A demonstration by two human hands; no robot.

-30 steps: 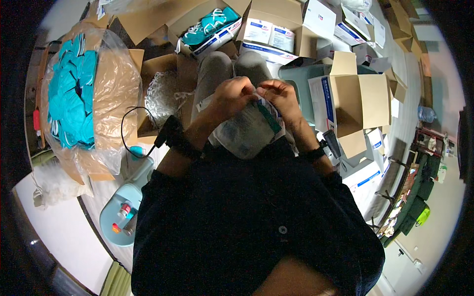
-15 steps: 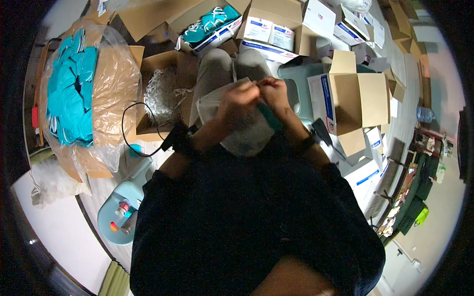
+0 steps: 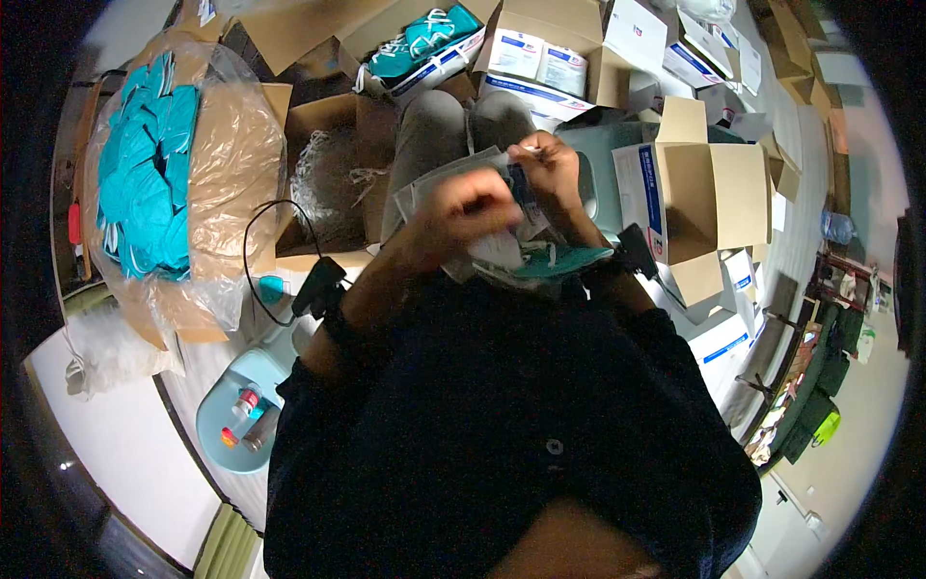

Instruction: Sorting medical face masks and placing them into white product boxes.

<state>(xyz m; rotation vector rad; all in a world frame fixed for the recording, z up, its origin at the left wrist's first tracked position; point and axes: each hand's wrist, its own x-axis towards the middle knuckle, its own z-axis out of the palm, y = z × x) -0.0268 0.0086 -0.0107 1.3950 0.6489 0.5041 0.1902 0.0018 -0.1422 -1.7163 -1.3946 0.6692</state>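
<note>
We see a big cardboard box [image 3: 207, 183] at the far left, lined with a clear plastic bag [image 3: 231, 154] and filled with teal masks. Just right of it stands an open brown carton [image 3: 328, 183] holding crumpled clear wrapping. At the far middle, an open box [image 3: 424, 39] holds teal masks, and beside it on the right a carton [image 3: 579, 48] carries white packs with blue and red labels [image 3: 516, 53]. To the right stands an open, brown-lined carton [image 3: 704, 198] with a white side and a blue stripe. Nearer on the right lie white boxes with blue marks [image 3: 719, 347]. More white cartons [image 3: 714, 53] crowd the far right.
</note>
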